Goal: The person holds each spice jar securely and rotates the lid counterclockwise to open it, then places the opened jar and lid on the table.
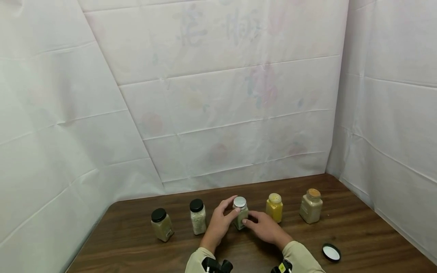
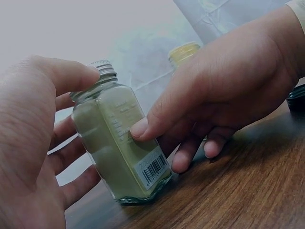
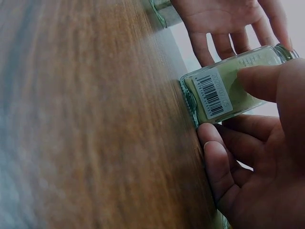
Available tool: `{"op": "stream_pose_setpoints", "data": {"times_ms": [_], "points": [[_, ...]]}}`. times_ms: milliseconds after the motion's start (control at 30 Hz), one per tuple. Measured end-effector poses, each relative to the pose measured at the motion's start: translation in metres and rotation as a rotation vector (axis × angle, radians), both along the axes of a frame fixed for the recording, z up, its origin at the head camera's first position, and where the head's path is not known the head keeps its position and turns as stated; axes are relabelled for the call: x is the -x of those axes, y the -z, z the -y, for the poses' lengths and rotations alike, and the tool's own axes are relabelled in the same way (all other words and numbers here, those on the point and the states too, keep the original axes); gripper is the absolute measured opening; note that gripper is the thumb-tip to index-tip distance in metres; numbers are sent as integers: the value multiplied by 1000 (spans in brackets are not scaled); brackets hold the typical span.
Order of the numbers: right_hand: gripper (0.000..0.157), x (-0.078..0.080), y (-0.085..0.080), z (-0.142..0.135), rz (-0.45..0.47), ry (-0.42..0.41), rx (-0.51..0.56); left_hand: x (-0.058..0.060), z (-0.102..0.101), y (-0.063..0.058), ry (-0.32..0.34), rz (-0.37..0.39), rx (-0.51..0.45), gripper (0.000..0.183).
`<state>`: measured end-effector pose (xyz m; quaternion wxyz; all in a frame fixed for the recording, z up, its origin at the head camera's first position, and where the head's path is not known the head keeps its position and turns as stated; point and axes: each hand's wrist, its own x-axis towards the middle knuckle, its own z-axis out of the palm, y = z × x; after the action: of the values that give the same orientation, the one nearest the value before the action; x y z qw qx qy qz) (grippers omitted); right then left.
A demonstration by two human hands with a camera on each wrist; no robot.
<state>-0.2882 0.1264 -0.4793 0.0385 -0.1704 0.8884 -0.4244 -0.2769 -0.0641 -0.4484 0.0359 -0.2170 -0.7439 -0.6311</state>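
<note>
A square glass jar (image 1: 241, 219) of green powder with a silvery top stands on the table, tilted in the left wrist view. My left hand (image 1: 220, 223) is around its far side, the thumb at the neck and the fingers spread behind the glass. From the other side my right hand (image 1: 266, 226) holds the body, its thumb pressed on the face above a barcode label (image 3: 213, 93). The right hand's lower fingers curl near the jar's base, close over the wood.
Left of the hands stand two black-lidded jars, one of pale flakes (image 1: 198, 222) and one brownish (image 1: 163, 229). To the right are a yellow jar (image 1: 274, 210) and a beige jar (image 1: 311, 210) with an orange-brown top. A black lid (image 1: 331, 252) lies white-side up on the brown table (image 1: 119, 242).
</note>
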Motion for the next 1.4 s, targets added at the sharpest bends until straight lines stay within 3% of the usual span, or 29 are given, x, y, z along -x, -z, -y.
{"op": "stream_pose_setpoints", "data": {"times_ms": [400,833,1133,1400], "points": [[57,-1,2,1,-6,-9,2,1,1,2,-6,36,-19,46],[59,0,1,0,-5,-9,2,1,0,-1,-16,66,-117,34],[59,0,-1,-1,4,-10,4,2,-1,0,-44,39,-104,34],[58,0,-1,0,-1,-6,7,2,-1,-1,-28,33,-50,43]]}}
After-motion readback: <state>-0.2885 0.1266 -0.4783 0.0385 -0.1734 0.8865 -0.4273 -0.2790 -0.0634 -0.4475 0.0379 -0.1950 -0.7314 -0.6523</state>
